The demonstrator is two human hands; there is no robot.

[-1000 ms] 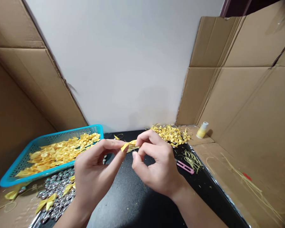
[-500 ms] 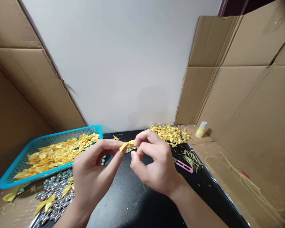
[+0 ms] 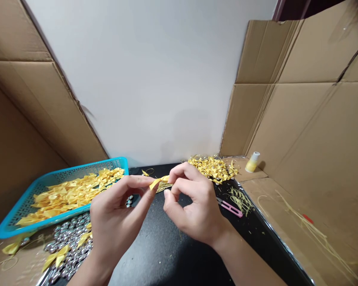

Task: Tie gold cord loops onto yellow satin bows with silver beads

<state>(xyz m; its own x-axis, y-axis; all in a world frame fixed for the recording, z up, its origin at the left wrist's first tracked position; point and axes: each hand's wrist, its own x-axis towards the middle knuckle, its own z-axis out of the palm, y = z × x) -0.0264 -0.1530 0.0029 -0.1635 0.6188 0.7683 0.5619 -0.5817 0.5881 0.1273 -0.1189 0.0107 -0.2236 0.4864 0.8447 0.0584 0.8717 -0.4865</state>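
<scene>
A yellow ribbon bow (image 3: 155,183) is pinched between the thumb and forefinger of my left hand (image 3: 119,210). My right hand (image 3: 193,202) is closed at the bow's other end, its fingertips curled against the ribbon; whether they also grip a thread is too small to tell. Both hands are raised over the black tabletop (image 3: 155,242). Just behind the bow lies a bundle of gold cords (image 3: 163,186), partly covered by my fingers.
At left, a blue basket (image 3: 18,216) holds yellow bows, with silver beads (image 3: 68,238) before it. At right are a heap of finished-looking beaded bows (image 3: 214,167), pink thread snips (image 3: 231,207), cord scraps (image 3: 241,200) and a yellow thread spool (image 3: 252,162). Cardboard walls (image 3: 316,131) stand on both sides.
The whole view has shifted slightly, so things sit a little further left. Both hands keep nearly the same pose on the bow.
</scene>
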